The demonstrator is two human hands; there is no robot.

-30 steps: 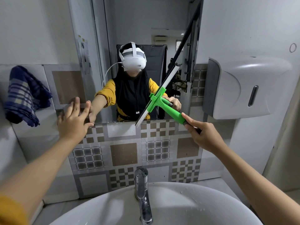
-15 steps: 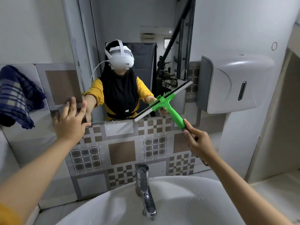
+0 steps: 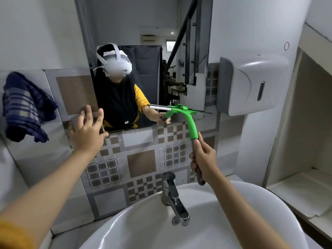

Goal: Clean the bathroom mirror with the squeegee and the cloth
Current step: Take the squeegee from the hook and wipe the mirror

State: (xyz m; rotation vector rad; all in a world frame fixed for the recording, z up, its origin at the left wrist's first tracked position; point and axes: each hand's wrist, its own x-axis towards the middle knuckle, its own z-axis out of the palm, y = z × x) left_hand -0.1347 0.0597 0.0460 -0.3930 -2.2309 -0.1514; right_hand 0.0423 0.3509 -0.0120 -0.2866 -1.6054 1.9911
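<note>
The mirror (image 3: 143,24) hangs on the wall above the tiled backsplash. My right hand (image 3: 203,159) grips the grey end of a green squeegee (image 3: 191,123). Its blade lies nearly level against the lower right part of the glass. My left hand (image 3: 88,132) rests flat with fingers spread on the mirror's lower left corner and holds nothing. A blue checked cloth (image 3: 23,106) hangs on the wall at the far left, apart from both hands.
A white basin (image 3: 251,212) with a chrome tap (image 3: 173,196) sits right below my arms. A white wall dispenser (image 3: 251,83) juts out just right of the mirror. A low white ledge (image 3: 296,191) lies at the right.
The squeegee blade has swung from a steep slant to nearly level and moved down and right on the glass. My right hand dropped lower. My left hand stayed in place.
</note>
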